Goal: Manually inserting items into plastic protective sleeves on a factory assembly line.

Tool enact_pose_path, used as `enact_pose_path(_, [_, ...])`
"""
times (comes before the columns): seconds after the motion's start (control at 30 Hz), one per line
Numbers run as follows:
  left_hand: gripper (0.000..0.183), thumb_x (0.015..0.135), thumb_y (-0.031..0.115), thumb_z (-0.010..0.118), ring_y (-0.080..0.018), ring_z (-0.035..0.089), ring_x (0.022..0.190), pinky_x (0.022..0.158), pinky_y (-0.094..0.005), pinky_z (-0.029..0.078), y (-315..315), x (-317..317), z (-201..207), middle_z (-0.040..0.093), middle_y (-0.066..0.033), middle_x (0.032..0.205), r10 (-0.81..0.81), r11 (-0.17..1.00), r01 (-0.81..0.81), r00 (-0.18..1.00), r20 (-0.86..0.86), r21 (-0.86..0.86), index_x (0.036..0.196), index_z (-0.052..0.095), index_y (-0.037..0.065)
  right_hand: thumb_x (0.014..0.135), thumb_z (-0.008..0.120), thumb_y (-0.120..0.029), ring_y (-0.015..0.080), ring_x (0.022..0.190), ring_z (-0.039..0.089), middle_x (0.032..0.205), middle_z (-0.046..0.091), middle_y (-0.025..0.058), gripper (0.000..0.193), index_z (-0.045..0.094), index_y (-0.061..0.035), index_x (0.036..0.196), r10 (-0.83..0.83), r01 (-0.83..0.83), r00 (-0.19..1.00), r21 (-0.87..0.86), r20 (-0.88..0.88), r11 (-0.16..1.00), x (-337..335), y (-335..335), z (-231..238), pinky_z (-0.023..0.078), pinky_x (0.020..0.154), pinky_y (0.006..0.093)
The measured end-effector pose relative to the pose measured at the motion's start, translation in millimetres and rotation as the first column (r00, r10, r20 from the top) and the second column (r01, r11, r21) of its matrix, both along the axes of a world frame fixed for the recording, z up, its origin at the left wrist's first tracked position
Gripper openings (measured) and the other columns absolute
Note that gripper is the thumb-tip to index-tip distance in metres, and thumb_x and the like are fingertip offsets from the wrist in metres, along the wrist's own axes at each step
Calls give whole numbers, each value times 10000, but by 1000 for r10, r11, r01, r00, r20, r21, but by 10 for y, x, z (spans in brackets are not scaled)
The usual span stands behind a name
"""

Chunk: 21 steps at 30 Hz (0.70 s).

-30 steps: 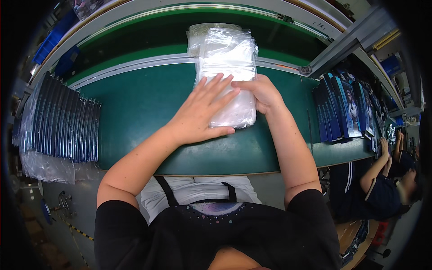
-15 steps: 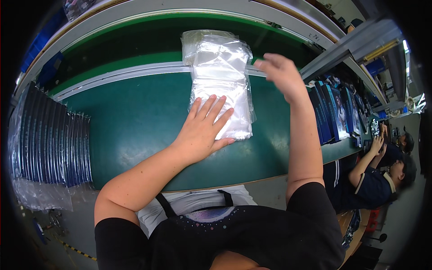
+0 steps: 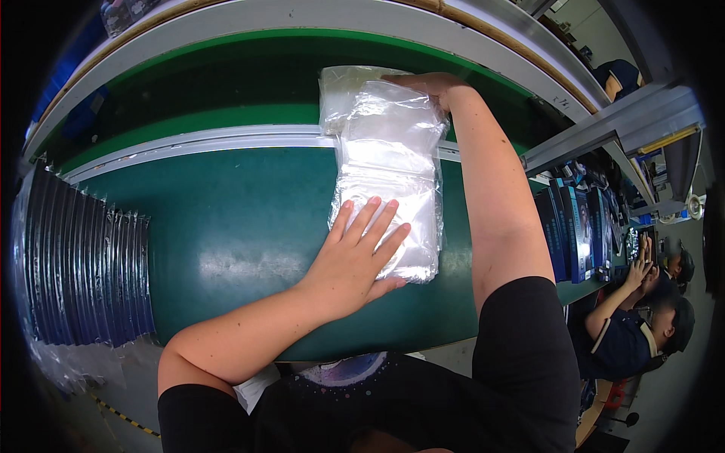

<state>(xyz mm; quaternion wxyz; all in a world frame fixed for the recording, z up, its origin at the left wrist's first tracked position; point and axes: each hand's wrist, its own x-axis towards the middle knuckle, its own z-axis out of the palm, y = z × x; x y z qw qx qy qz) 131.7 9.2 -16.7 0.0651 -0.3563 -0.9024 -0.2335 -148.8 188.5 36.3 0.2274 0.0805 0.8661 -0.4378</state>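
Note:
A stack of clear plastic bags [image 3: 389, 147] lies lengthwise in front of me, its near end on the green table and its far end across a metal rail. My left hand [image 3: 359, 260] rests flat on the near part of the stack, fingers spread and open. At the far end, my right hand [image 3: 432, 83] reaches to the bags' upper edge, its fingers pointing left along it. The plastic and the hand's own angle partly hide those fingers, so I cannot tell whether they pinch a bag.
Upright dark packages in clear wrap [image 3: 83, 264] form a row at the left. Dark blue boxes [image 3: 574, 230] stand at the right, near a metal post [image 3: 604, 128]. The metal rail [image 3: 226, 137] divides the table from a green recessed strip [image 3: 196, 94]. Co-workers [image 3: 627, 325] sit farther right.
My right hand has moved forward and left from beside the stack to its far edge. My left hand stays on the bags. The view has shifted, so the scene sits lower.

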Motion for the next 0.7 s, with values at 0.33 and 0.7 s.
enact_pose_path(0.33, [633, 842, 419, 622, -356, 191, 1402, 1132, -527, 119, -4, -6, 26, 272, -178, 1484, 30, 998, -34, 995, 96, 43, 1357, 437, 99, 758, 779, -337, 234, 964, 617, 1106, 634, 140, 577, 579, 7, 1176, -298, 120, 897, -470, -326, 874, -442, 591, -248, 491, 831, 341])
enact_pose_path(0.7, [606, 821, 414, 650, -330, 165, 1422, 1140, -526, 76, 19, -87, 50, 312, -150, 1478, 43, 995, -52, 993, 106, 83, 1308, 494, 91, 1007, 361, -282, 385, 1155, 529, 1288, 512, 180, 387, 424, -38, 1300, -733, 283, 672, -951, 105, 124, -368, 1511, -668, 432, 954, 619])
